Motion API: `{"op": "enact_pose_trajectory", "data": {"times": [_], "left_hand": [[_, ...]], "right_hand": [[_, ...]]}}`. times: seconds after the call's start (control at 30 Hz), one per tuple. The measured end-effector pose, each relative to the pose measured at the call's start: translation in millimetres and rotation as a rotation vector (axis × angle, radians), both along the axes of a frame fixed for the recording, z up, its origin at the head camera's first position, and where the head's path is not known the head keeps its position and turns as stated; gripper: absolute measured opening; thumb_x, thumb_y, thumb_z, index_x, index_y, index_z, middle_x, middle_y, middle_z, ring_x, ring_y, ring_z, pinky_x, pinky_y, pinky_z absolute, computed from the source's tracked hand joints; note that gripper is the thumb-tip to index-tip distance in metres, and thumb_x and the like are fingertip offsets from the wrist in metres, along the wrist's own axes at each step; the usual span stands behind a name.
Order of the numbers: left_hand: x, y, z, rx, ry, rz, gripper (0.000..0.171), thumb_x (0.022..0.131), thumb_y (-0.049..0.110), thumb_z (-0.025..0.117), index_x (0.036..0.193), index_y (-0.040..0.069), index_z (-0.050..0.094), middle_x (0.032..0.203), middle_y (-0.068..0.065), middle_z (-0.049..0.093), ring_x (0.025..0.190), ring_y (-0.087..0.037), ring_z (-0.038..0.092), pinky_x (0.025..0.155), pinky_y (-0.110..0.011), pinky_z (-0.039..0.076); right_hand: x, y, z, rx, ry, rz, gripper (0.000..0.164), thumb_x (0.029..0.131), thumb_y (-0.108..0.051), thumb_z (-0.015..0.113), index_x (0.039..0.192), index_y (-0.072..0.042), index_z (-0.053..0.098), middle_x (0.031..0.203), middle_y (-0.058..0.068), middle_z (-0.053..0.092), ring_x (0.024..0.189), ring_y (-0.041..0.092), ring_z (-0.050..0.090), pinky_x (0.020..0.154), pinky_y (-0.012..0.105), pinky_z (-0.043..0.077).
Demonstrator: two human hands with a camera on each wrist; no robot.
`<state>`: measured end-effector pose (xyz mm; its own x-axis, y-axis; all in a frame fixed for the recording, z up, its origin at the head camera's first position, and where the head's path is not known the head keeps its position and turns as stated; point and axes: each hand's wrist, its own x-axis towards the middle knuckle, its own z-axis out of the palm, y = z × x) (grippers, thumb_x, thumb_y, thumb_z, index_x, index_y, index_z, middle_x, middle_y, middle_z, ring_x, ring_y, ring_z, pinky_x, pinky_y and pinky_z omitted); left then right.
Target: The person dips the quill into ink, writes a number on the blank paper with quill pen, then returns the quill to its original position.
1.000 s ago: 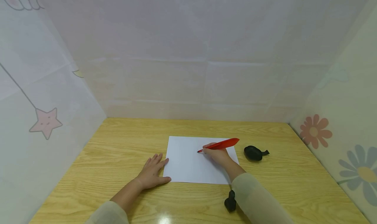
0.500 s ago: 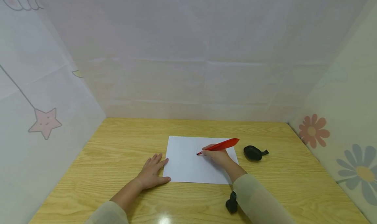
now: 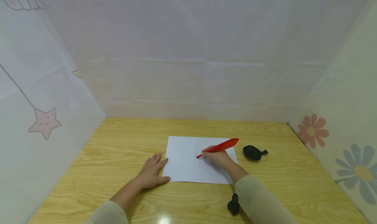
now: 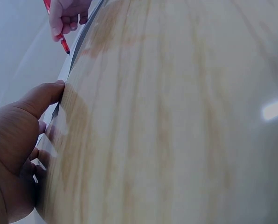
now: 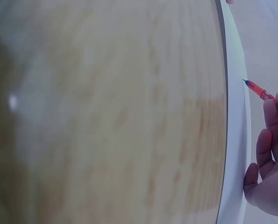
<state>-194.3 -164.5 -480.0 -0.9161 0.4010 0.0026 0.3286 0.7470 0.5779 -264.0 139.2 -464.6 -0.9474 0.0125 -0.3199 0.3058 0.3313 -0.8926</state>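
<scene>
A white sheet of paper (image 3: 179,166) lies on the wooden table. My right hand (image 3: 218,157) pinches a red feather pen (image 3: 222,146) over the sheet, its dark tip down at the paper. The plume slants up to the right. A faint curved line runs up the paper from the tip. My left hand (image 3: 151,175) rests flat at the sheet's left edge with fingers spread, the thumb on its lower left corner. In the right wrist view the pen (image 5: 258,89) sticks out past the fingertips, partly cut off by the frame.
To the right of the paper lies a black oval thing (image 3: 252,152) with a short tail. Another small black thing (image 3: 233,205) shows beside the right sleeve (image 3: 259,198). Fabric walls (image 3: 188,70) with printed stars and flowers enclose the wooden table (image 3: 132,129).
The pen tip has moved a little toward the near side of the paper with my right hand, and the curved line now shows. The small black thing shifts with the sleeve. My left hand stays put.
</scene>
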Motion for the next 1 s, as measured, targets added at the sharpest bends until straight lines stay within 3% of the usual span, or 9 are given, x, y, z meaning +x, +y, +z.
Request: {"op": "enact_pose_trajectory", "data": {"times": [0.53, 1.0], "left_hand": [[1.1, 2, 8.2, -0.046, -0.024, 0.008, 0.078, 0.085, 0.043, 0.072, 0.146, 0.002, 0.044, 0.159, -0.028, 0.022, 0.149, -0.046, 0.013, 0.121, -0.062, 0.007], [0.3, 2, 5.0, -0.046, -0.014, 0.002, 0.078, 0.085, 0.042, 0.073, 0.146, 0.002, 0.044, 0.159, -0.028, 0.023, 0.149, -0.047, 0.014, 0.12, -0.063, 0.008]], "right_hand": [[8.1, 6, 4.1, 0.049, 0.028, 0.097, 0.02, 0.084, -0.023, 0.076, 0.099, -0.011, 0.073, 0.086, 0.001, 0.072, 0.083, 0.018, 0.052, 0.071, 0.028, 0.04], [10.4, 12, 2.8, 0.09, 0.044, 0.172, 0.018, 0.083, -0.022, 0.076, 0.096, -0.011, 0.073, 0.086, -0.001, 0.072, 0.083, 0.017, 0.053, 0.072, 0.028, 0.04]]}}
